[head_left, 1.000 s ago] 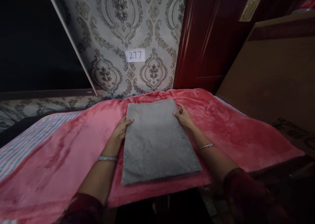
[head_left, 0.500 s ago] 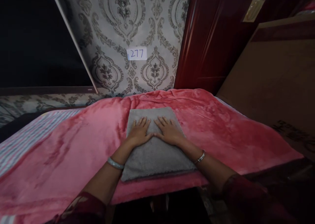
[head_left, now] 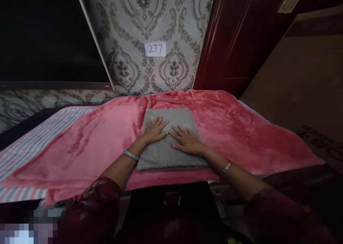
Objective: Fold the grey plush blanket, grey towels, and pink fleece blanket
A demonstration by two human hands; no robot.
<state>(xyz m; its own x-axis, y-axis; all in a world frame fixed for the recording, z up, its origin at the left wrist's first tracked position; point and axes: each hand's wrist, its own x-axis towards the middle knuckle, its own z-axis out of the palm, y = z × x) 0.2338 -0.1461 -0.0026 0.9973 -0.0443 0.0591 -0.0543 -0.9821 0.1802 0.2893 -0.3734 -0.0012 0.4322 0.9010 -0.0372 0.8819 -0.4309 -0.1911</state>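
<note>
A grey, plush folded cloth lies flat on a pink fleece blanket, close to the blanket's front edge. My left hand rests palm down on the left part of the grey cloth, its fingers spread. On the right part, my right hand also lies flat with fingers apart. Neither hand grasps anything; both only touch the cloth's top. The thumb of the left hand comes close to the right hand's fingertips. Whatever is folded inside the grey cloth is hidden.
Beneath the pink blanket is a striped sheet, showing at the left. A dark screen stands at the back left. To the right are a dark red wooden panel and a large cardboard box. A paper marked 277 is on the wall.
My right hand has slid a little nearer to me relative to the left hand and turned slightly. The camera view has shifted. Both hands stay on the grey cloth.
</note>
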